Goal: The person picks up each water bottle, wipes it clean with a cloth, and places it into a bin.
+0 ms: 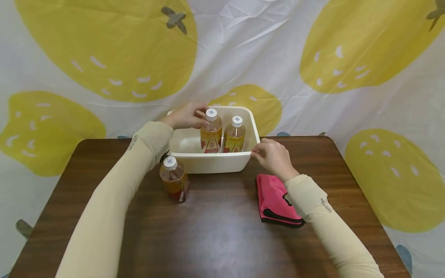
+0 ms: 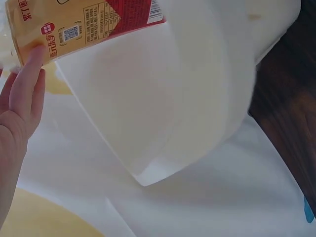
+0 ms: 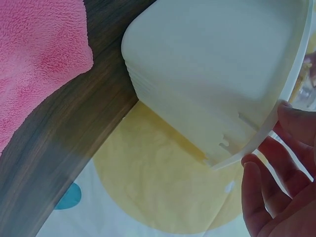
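Note:
A white plastic bin (image 1: pixel 208 165) stands at the back of the table. Inside it, my left hand (image 1: pixel 189 116) grips a bottle of amber drink (image 1: pixel 211 136) near its shoulder, fingers behind and thumb in front. The red and tan label (image 2: pixel 94 27) shows in the left wrist view. Beside it in the bin is a second, similar bottle (image 1: pixel 235 135). My right hand (image 1: pixel 274 157) pinches the bin's rim at the right front corner; in the right wrist view the thumb (image 3: pixel 296 121) lies over the edge. A third bottle (image 1: pixel 174 179) stands outside, before the bin's left end.
A folded pink cloth (image 1: pixel 276 200) with black edging lies on the dark wood table (image 1: pixel 208 239), below my right wrist. Close behind the bin hangs a white curtain (image 1: pixel 250 46) with yellow fruit prints.

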A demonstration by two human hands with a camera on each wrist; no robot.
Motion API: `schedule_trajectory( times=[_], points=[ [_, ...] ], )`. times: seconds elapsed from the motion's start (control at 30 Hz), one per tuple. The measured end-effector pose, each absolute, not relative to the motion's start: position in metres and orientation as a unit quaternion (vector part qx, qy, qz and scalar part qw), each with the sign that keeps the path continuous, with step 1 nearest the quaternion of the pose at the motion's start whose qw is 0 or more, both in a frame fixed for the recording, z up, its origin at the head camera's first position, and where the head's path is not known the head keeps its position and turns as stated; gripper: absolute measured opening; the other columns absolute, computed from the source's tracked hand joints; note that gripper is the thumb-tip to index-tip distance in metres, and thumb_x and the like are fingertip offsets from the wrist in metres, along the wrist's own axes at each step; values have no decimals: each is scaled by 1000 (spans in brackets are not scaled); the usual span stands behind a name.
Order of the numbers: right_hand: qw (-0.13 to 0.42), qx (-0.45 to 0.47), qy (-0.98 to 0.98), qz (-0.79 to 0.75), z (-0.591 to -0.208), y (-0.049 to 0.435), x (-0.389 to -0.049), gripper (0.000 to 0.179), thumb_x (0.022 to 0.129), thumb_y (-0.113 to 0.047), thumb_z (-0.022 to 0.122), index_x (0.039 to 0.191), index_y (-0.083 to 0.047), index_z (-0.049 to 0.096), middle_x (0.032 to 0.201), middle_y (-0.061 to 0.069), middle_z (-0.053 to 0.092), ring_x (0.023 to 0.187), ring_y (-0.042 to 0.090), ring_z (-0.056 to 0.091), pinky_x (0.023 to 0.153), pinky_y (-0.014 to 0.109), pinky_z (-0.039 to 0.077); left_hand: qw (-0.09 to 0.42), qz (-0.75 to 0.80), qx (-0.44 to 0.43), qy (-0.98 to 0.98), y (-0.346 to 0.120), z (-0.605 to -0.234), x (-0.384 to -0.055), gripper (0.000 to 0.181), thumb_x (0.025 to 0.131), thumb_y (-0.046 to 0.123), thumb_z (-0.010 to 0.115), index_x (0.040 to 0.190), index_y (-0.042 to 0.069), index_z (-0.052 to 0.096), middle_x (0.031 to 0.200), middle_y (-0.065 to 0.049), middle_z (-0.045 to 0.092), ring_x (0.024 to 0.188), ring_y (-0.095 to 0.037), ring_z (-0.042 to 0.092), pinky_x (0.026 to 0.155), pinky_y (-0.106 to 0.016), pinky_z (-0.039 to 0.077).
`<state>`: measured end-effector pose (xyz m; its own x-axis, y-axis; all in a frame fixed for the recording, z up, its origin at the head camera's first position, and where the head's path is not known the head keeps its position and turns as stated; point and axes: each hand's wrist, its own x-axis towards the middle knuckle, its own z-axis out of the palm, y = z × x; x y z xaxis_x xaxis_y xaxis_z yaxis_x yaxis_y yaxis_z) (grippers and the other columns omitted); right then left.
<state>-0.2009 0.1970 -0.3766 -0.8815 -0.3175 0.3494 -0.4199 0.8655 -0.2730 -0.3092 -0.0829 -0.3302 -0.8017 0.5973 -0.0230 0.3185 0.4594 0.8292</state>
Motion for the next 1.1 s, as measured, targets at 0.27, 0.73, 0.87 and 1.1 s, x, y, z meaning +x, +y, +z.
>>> schedule_trajectory(
  times=[0.27, 0.73, 0.87, 1.1],
  points=[
    [157, 197, -952, 172, -376, 196, -200, 9, 73, -20, 75, 78, -13, 72, 75, -1, 60, 66, 20, 57, 52, 40, 45, 168, 436, 280, 839, -86, -337, -310, 37, 81, 0, 63, 115, -7, 50, 119, -24, 51, 110, -40, 51, 73, -35, 53],
    [163, 200, -951, 172, -374, 196, -198, 9, 73, -19, 75, 78, -13, 72, 74, -1, 60, 66, 20, 58, 52, 40, 45, 192, 437, 294, 828, -82, -352, -314, 32, 81, -3, 62, 110, -8, 48, 116, -24, 48, 109, -41, 52, 73, -34, 53],
    [160, 199, -952, 169, -374, 196, -198, 9, 73, -19, 75, 79, -13, 72, 74, -1, 60, 67, 20, 58, 53, 40, 45, 195, 437, 294, 827, -81, -354, -315, 33, 81, -4, 61, 111, -8, 48, 116, -24, 48, 109, -41, 52, 73, -34, 53],
    [162, 199, -952, 165, -375, 196, -199, 9, 73, -20, 75, 78, -13, 72, 74, -2, 59, 67, 20, 57, 53, 40, 45, 204, 426, 279, 836, -82, -351, -315, 38, 83, -2, 61, 117, -7, 46, 121, -24, 47, 113, -40, 49, 77, -37, 52]
  ],
)
